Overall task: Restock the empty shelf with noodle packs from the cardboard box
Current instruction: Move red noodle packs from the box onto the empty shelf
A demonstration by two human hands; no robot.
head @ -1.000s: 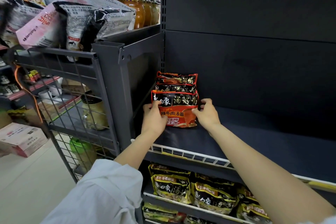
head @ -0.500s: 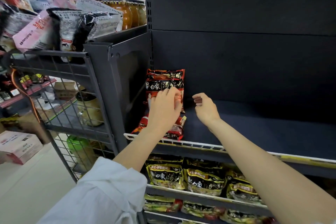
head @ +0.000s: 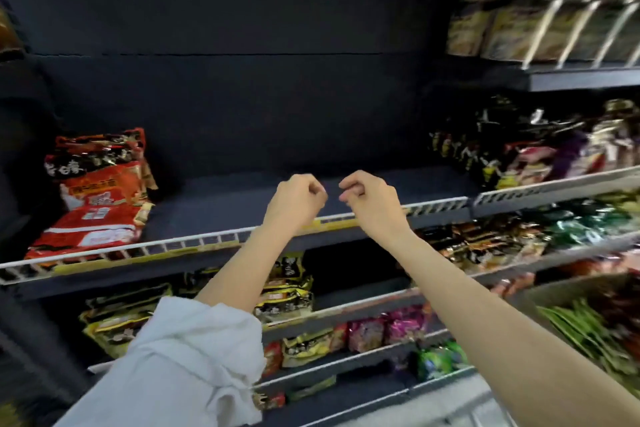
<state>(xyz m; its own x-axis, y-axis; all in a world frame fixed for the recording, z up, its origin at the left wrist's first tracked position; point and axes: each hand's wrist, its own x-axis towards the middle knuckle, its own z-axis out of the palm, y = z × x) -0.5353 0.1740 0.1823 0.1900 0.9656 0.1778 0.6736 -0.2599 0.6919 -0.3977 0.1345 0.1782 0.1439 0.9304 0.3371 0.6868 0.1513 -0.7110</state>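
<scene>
Both hands have left the noodle packs (head: 95, 191). Left hand (head: 298, 199) and right hand (head: 369, 199) now hover empty, fingers curled, mid-frame. One pack has tipped flat.

Dim, dark-backed shelf (head: 242, 204) lit from the front and above; forearms and white sleeve (head: 180, 357) appear brightest. Motion blur smears the packets at right (head: 519, 163) and upper right, softening print. Red noodle packs (head: 93, 191) remain fairly legible. Wide-angle distortion bows the shelf rails toward the edges
</scene>
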